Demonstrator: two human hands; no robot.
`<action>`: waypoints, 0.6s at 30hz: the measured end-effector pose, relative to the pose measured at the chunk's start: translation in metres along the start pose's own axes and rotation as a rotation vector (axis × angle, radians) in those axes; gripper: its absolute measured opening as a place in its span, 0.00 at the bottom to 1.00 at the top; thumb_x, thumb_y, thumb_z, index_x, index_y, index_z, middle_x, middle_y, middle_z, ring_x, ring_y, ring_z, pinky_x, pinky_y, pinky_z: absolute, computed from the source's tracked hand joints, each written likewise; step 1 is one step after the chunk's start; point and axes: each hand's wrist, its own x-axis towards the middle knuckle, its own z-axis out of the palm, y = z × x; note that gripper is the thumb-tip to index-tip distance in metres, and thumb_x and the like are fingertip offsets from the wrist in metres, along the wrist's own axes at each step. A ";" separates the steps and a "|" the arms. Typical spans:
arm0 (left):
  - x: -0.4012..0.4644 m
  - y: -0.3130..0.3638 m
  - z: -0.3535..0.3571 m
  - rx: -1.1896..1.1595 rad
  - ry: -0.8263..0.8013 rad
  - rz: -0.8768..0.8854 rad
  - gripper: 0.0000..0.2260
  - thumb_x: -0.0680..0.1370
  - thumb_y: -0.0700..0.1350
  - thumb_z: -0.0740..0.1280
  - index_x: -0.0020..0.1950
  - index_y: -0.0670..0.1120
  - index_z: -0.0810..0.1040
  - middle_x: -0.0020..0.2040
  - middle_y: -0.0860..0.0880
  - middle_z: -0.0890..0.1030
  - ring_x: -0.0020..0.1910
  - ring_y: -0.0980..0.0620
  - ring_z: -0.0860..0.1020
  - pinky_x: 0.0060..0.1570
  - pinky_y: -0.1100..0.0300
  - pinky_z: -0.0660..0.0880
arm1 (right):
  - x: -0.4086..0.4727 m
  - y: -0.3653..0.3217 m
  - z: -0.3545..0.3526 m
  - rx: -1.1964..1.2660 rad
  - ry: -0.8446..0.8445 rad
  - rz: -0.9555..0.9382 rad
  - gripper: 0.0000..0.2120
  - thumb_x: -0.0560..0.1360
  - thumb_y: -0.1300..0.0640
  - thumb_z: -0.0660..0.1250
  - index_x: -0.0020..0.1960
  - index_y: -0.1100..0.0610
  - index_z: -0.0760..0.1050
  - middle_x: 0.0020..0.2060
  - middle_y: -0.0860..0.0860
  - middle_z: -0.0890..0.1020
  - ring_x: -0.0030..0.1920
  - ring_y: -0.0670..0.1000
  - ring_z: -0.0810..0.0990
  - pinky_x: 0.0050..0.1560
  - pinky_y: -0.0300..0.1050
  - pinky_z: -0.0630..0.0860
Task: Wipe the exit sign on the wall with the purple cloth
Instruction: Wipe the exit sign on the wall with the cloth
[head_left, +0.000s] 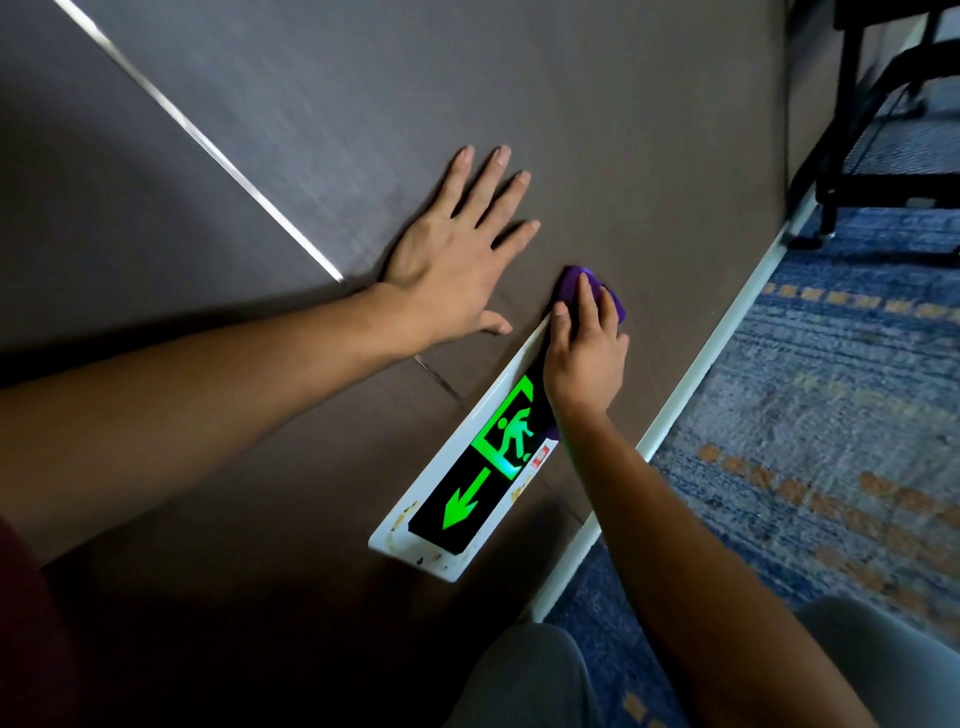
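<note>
The exit sign (467, 483) is a white-framed black panel low on the brown wall, with a glowing green running figure and a green arrow. Its frame shows yellowish stains near the lower end. My right hand (584, 358) presses the purple cloth (571, 283) flat onto the sign's upper end, covering that part. Purple fabric sticks out past my fingertips and a bit shows under my wrist. My left hand (457, 249) lies flat on the wall just above and left of the sign, fingers spread, holding nothing.
A white skirting board (691, 405) runs along the wall's foot beside blue patterned carpet (810, 441). A black metal rack (883, 130) stands on the carpet at the upper right. A thin metal strip (208, 150) crosses the wall. My knees show at the bottom.
</note>
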 end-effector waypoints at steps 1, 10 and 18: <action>0.000 0.000 0.000 -0.003 0.008 0.002 0.48 0.73 0.78 0.52 0.84 0.50 0.48 0.83 0.37 0.44 0.81 0.32 0.41 0.78 0.33 0.43 | -0.001 0.000 0.000 0.002 0.003 0.005 0.23 0.82 0.39 0.54 0.77 0.36 0.60 0.78 0.43 0.63 0.68 0.60 0.69 0.59 0.52 0.72; 0.001 0.002 0.005 0.001 0.027 0.005 0.46 0.74 0.78 0.48 0.84 0.51 0.50 0.83 0.36 0.45 0.81 0.31 0.41 0.77 0.32 0.45 | -0.028 0.009 0.004 0.002 0.056 -0.157 0.23 0.82 0.35 0.49 0.76 0.32 0.56 0.72 0.43 0.69 0.63 0.54 0.72 0.48 0.45 0.69; 0.002 0.005 0.007 0.005 0.017 0.017 0.42 0.75 0.77 0.48 0.83 0.57 0.51 0.83 0.36 0.44 0.81 0.30 0.41 0.76 0.29 0.44 | -0.008 0.022 0.014 -0.040 0.093 -0.172 0.22 0.82 0.37 0.52 0.75 0.38 0.64 0.71 0.47 0.71 0.59 0.55 0.73 0.46 0.46 0.72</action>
